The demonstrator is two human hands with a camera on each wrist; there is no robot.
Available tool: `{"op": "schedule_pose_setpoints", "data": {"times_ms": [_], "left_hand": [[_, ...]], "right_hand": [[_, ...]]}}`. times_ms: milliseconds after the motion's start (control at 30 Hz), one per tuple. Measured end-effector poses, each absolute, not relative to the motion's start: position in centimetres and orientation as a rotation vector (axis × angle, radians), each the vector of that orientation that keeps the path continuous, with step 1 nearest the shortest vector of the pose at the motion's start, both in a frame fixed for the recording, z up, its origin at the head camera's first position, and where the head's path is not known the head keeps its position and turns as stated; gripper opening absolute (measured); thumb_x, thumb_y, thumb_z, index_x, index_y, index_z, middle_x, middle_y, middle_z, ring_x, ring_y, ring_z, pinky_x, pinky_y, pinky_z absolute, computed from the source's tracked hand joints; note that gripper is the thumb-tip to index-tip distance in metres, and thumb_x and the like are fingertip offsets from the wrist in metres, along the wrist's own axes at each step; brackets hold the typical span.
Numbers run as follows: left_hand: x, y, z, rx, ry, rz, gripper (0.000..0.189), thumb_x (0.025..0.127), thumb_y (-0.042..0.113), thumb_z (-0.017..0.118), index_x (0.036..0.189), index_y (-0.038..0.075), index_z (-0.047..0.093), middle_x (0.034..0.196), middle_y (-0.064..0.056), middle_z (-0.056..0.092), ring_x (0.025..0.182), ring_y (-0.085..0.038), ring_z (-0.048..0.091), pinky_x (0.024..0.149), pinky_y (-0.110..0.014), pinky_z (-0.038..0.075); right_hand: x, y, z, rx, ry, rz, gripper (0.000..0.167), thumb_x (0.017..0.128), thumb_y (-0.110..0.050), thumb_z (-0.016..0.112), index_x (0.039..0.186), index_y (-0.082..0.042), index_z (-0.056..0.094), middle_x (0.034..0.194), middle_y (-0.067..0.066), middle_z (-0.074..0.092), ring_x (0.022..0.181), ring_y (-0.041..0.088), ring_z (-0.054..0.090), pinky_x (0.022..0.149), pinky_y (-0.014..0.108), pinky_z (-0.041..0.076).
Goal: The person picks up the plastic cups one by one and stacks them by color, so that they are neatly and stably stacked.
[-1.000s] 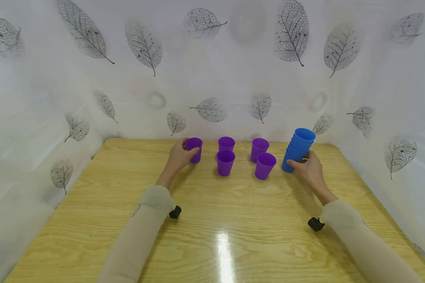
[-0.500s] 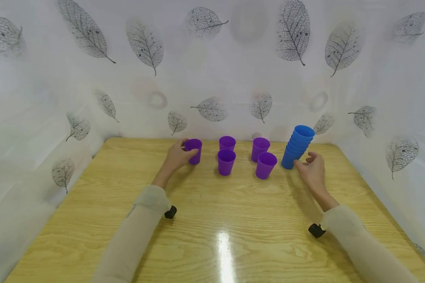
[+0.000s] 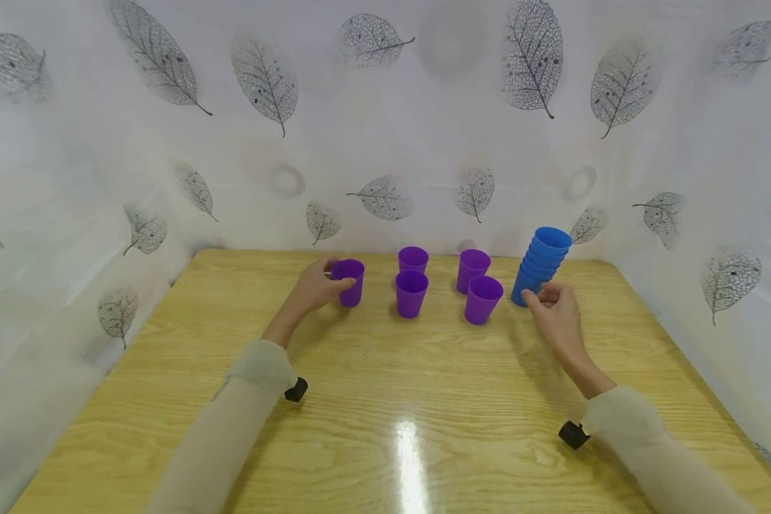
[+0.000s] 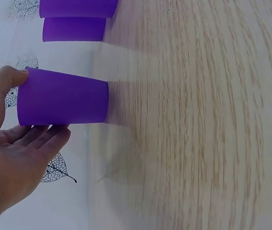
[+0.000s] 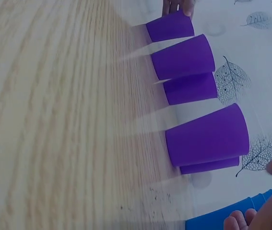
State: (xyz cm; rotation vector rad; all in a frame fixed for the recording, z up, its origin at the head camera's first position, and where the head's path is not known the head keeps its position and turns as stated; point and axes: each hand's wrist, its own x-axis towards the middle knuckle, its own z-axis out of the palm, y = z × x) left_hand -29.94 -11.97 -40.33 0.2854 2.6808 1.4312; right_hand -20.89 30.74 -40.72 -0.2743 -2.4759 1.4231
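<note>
My left hand [image 3: 318, 285] holds a purple cup [image 3: 349, 285] at the left end of the group, thumb at its rim and fingers along its other side. In the left wrist view this cup [image 4: 61, 98] stands with its base at the wood. A stack of nested blue cups [image 3: 541, 264] stands at the right, tilted slightly in view. My right hand [image 3: 559, 314] is beside the lower part of the stack, its thumb overlapping the bottom cup. In the right wrist view the fingertips [image 5: 241, 220] lie over the blue stack, and the thumb is apart from it.
Between the hands, purple cups stand upright in two pairs: a front cup [image 3: 411, 294] with one behind, and another front cup [image 3: 482, 300] with one behind [image 3: 472, 270]. The wooden table [image 3: 360, 400] ends at a leaf-print curtain [image 3: 385, 128] at back and sides.
My left hand has drawn its purple cup slightly toward me and left. My right hand has let go of the blue stack, moved off a little, and come back lower beside it.
</note>
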Motion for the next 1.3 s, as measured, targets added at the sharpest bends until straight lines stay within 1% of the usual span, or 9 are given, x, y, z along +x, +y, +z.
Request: {"op": "schedule_pose_setpoints", "data": {"times_ms": [100,200,433,533,633,767,867,1033,1300], "left_hand": [[-29.8,-12.1,-40.3,0.295,2.67,1.425,0.061,0.096,0.027,0.073,0.143,-0.003,0.051,0.141,-0.025,0.057,0.129,-0.04,0.057,0.108,-0.051,0.049],[-29.5,-12.3,-40.1,0.3,2.659,1.408,0.062,0.095,0.028,0.074,0.143,-0.004,0.051,0.14,-0.025,0.057,0.128,-0.04,0.057,0.108,-0.052,0.049],[-29.0,-12.7,-39.9,0.311,2.656,1.356,0.068,0.094,0.03,0.074,0.145,-0.006,0.048,0.142,-0.026,0.056,0.13,-0.04,0.056,0.109,-0.052,0.047],[-28.7,-12.9,-39.9,0.319,2.651,1.346,0.07,0.094,0.03,0.075,0.146,-0.006,0.047,0.142,-0.026,0.055,0.13,-0.041,0.055,0.109,-0.053,0.046],[-28.3,-13.1,-39.8,0.321,2.641,1.336,0.073,0.094,0.031,0.076,0.148,-0.006,0.045,0.144,-0.026,0.054,0.13,-0.041,0.055,0.11,-0.053,0.046],[-27.6,-13.3,-39.6,0.334,2.631,1.334,0.072,0.094,0.031,0.076,0.148,-0.007,0.045,0.144,-0.027,0.054,0.13,-0.041,0.055,0.11,-0.053,0.045],[-27.2,-13.6,-39.6,0.366,2.623,1.34,0.069,0.094,0.028,0.075,0.146,-0.008,0.046,0.141,-0.027,0.057,0.128,-0.041,0.058,0.109,-0.053,0.047],[-26.7,-13.8,-39.4,0.393,2.593,1.349,0.062,0.094,0.026,0.076,0.142,-0.005,0.051,0.135,-0.023,0.061,0.124,-0.039,0.06,0.104,-0.051,0.051],[-25.7,-14.2,-39.5,0.408,2.565,1.368,0.06,0.094,0.028,0.076,0.14,-0.004,0.053,0.135,-0.022,0.062,0.125,-0.039,0.06,0.105,-0.051,0.05]], "right_hand": [[-20.8,30.3,-40.8,-0.25,-2.498,1.441,0.078,0.103,-0.053,0.056,0.147,0.01,0.041,0.135,0.026,0.052,0.115,0.028,0.054,0.082,0.016,0.046],[-20.9,29.9,-40.8,-0.232,-2.513,1.452,0.081,0.103,-0.057,0.054,0.148,0.009,0.042,0.138,0.027,0.052,0.12,0.032,0.053,0.088,0.022,0.046],[-21.4,29.0,-41.2,-0.119,-2.533,1.489,0.078,0.105,-0.053,0.054,0.148,0.01,0.04,0.141,0.027,0.053,0.125,0.035,0.052,0.095,0.026,0.045],[-21.6,28.6,-41.3,-0.069,-2.553,1.52,0.081,0.103,-0.052,0.057,0.152,0.009,0.036,0.143,0.027,0.05,0.129,0.037,0.05,0.104,0.037,0.046],[-21.7,28.3,-41.4,-0.019,-2.573,1.55,0.084,0.101,-0.051,0.061,0.155,0.006,0.032,0.147,0.027,0.048,0.135,0.039,0.047,0.113,0.049,0.041],[-21.9,27.9,-41.5,0.043,-2.606,1.567,0.089,0.099,-0.047,0.067,0.159,0.005,0.026,0.153,0.027,0.042,0.139,0.042,0.043,0.116,0.055,0.037],[-22.2,27.7,-41.5,0.052,-2.615,1.579,0.094,0.096,-0.044,0.072,0.159,0.005,0.023,0.154,0.027,0.041,0.139,0.041,0.044,0.114,0.053,0.039],[-22.5,27.8,-42.0,0.061,-2.626,1.59,0.095,0.094,-0.037,0.078,0.159,0.005,0.023,0.153,0.026,0.043,0.134,0.039,0.049,0.107,0.043,0.046],[-23.1,27.6,-42.5,0.136,-2.6,1.564,0.087,0.092,-0.028,0.081,0.155,0.007,0.032,0.144,0.026,0.052,0.128,0.037,0.053,0.093,0.018,0.047]]}}
